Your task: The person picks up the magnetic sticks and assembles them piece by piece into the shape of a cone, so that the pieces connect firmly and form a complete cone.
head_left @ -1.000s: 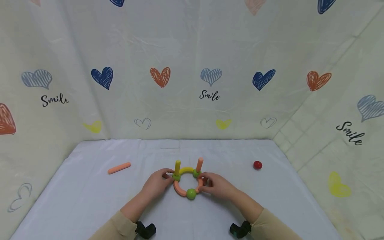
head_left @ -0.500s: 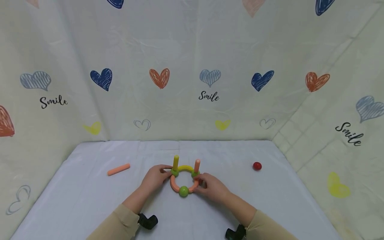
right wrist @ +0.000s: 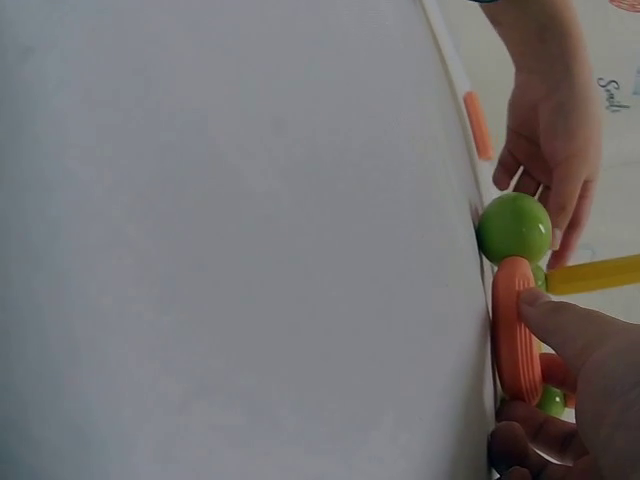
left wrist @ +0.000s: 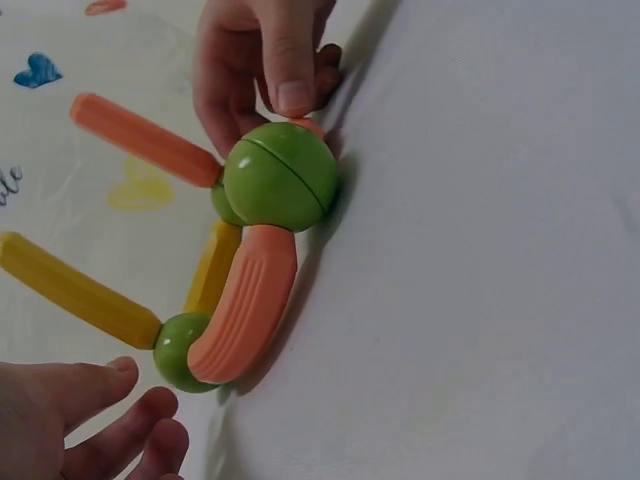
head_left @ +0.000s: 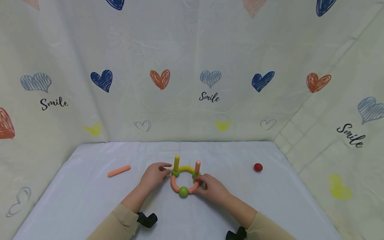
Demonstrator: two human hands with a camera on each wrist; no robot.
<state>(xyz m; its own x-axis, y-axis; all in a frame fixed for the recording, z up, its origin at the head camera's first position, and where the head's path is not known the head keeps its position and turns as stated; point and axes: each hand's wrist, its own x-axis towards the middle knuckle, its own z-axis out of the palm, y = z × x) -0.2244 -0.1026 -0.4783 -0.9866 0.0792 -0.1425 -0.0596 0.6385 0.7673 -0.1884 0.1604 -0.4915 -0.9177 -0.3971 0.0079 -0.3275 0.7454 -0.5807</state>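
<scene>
Where hands (head_left: 153, 175) (head_left: 214, 188) flank a ring (head_left: 186, 169), right orange arc (head_left: 196, 185) part-covered, sleeves (head_left: 118, 222) (head_left: 267, 228) cut off

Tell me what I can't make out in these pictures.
Left wrist view: most of the curved orange stick in the right hand, hidden by that hand and the near green ball.
Left wrist view: much of the left hand, cut off by the left and bottom edges.
Right wrist view: the upright yellow stick, its tip cut off by the right edge.
Head view: any fine detail on the red ball, too small.

Cloth-lined booth, heart-printed walls (head_left: 180, 43)
</scene>
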